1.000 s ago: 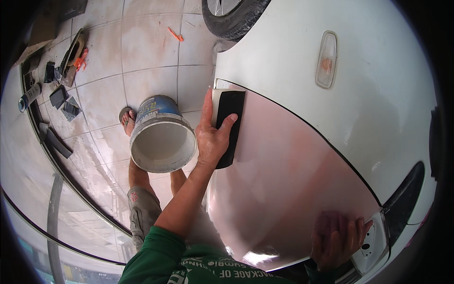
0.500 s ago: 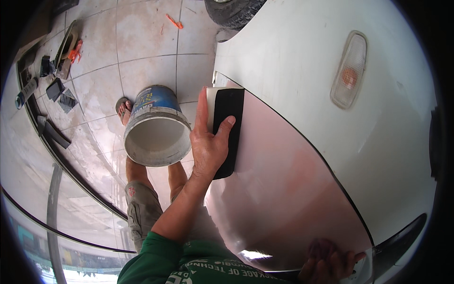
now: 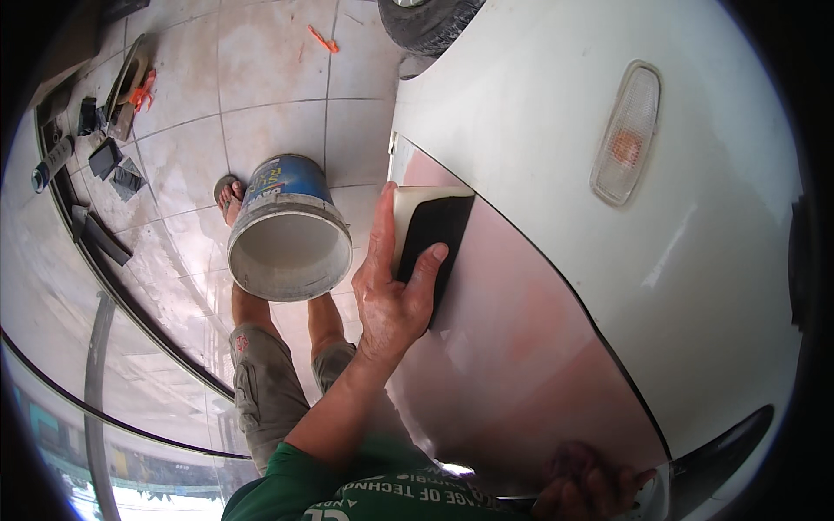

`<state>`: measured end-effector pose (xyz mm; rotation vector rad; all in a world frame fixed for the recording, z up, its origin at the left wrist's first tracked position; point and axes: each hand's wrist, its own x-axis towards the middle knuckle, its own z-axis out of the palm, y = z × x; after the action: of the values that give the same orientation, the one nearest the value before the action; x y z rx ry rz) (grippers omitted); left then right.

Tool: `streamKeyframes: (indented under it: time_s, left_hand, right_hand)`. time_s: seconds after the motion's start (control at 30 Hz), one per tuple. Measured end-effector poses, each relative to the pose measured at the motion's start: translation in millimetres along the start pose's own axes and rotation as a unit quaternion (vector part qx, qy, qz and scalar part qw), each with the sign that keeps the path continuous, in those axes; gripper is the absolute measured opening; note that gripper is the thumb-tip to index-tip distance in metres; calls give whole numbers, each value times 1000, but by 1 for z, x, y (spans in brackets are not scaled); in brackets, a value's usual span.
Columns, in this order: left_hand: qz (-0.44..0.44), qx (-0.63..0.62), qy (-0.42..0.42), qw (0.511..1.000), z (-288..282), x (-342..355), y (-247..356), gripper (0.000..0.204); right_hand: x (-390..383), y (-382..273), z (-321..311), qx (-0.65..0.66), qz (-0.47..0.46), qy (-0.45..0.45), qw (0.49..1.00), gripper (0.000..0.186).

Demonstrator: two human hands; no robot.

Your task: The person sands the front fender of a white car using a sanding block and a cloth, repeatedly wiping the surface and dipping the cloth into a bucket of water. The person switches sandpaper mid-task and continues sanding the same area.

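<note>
"What does the left hand (image 3: 391, 300) have?"

"A black-and-cream sanding block (image 3: 441, 221), gripped mid-frame on the pinkish car door (image 3: 530, 339)."

"And the right hand (image 3: 584, 497)?"

"At the lower right, beside the door's lower part, fingers bent; one cannot tell whether it holds anything."

"What lies around them?"

"A white fender (image 3: 530, 148) with an indicator lamp (image 3: 627, 130) at upper right, a tyre (image 3: 430, 30) at the top, a blue bucket (image 3: 300, 181) left of centre."
</note>
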<state>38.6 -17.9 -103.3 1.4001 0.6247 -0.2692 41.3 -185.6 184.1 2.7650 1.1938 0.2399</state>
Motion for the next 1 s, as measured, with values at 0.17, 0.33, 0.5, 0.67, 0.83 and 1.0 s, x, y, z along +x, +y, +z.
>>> streamKeyframes:
  time_s: [0.17,0.33,0.5,0.67,0.83,1.0]
  left_hand:
    - [-37,42,17,998,-3,26,-34,82]
    - [66,59,-7,996,-1,-8,9,82]
    - [-17,24,25,999,5,15,-23,84]
    - [-71,88,53,992,0,49,-74,83]
    - [-40,37,16,998,2,14,-32,86]
    - [-120,60,30,991,1,58,-80,86]
  right_hand:
    - [1,2,5,19,-5,14,1000,8]
    - [-5,2,5,37,-10,34,999,14]
    - [-6,11,8,107,-45,73,991,22]
    - [4,4,5,59,-11,18,998,20]
    - [8,2,-4,46,19,-63,997,19]
    - [17,2,-2,47,30,-100,993,18]
